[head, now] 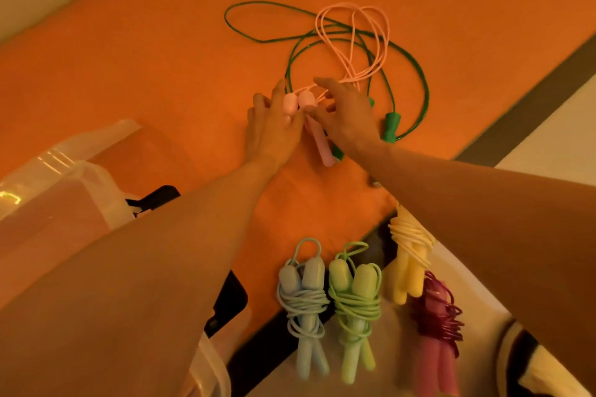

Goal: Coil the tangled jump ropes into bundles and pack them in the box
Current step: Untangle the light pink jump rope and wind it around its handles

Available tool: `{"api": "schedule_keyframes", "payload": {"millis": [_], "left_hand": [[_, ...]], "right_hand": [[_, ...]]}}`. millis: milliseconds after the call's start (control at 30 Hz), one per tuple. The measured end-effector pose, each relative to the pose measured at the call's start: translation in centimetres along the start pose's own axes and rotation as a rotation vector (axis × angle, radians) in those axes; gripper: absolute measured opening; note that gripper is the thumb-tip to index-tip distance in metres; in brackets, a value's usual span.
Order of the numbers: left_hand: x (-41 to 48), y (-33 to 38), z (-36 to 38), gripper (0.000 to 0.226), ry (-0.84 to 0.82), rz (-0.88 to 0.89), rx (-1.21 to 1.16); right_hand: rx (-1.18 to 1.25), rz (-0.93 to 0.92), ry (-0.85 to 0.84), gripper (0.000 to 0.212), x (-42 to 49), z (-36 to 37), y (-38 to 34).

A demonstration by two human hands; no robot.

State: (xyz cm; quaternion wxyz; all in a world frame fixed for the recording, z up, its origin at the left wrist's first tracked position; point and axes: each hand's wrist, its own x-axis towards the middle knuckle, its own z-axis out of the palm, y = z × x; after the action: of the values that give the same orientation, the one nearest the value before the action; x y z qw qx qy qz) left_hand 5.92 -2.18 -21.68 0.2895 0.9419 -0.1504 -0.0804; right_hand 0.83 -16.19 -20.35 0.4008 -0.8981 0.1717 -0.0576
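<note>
Left hand: my left hand (274, 126) reaches forward, palm down, with its fingers fairly straight, and its thumb side lies against one handle of the pale pink jump rope (317, 135). I cannot tell whether the thumb closes round that handle.
Right hand: my right hand (345, 116) comes in from the right over the second pink handle. Its fingers are spread and loosely extended, and the thumb tip touches that handle without gripping it.
Arms: both forearms are bare and stretched out, drawing together at the pink handles.
Pink rope: two smooth, rounded plastic handles side by side between my hands, with a thin cord looping loosely away from me.
Dark green jump rope (390, 126): uncoiled, its thin glossy cord sprawling in wide loops that cross the pink cord. One waisted handle lies just right of my right hand.
Surface: a soft orange fabric sheet (145, 58) carries both loose ropes.
Coiled bundles: a pale blue bundle (303, 300), a light green bundle (354, 303), a yellow bundle (408, 267) and a maroon bundle (438, 332) lie in a row near me, each with its cord wrapped round paired handles.
Box: a clear plastic box (48, 171) with a black latch (154, 198) sits at my left, partly under my left arm.
</note>
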Motion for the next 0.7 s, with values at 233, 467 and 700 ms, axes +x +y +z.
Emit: {"api": "schedule_keyframes", "payload": {"millis": [233, 467, 700], "left_hand": [[0.0, -2.2, 0.4, 0.055, -0.044, 0.097, -0.107], [0.0, -2.5, 0.9, 0.043, -0.024, 0.117, -0.146], [-0.4, -1.0, 0.2, 0.045, 0.009, 0.057, -0.178]], "right_hand": [[-0.019, -0.03, -0.016, 0.046, 0.5, 1.4, 0.0], [0.03, 0.07, -0.003, 0.045, 1.1, 2.1, -0.6], [0.111, 0.106, 0.0, 0.038, 0.8, 0.9, -1.5]]}}
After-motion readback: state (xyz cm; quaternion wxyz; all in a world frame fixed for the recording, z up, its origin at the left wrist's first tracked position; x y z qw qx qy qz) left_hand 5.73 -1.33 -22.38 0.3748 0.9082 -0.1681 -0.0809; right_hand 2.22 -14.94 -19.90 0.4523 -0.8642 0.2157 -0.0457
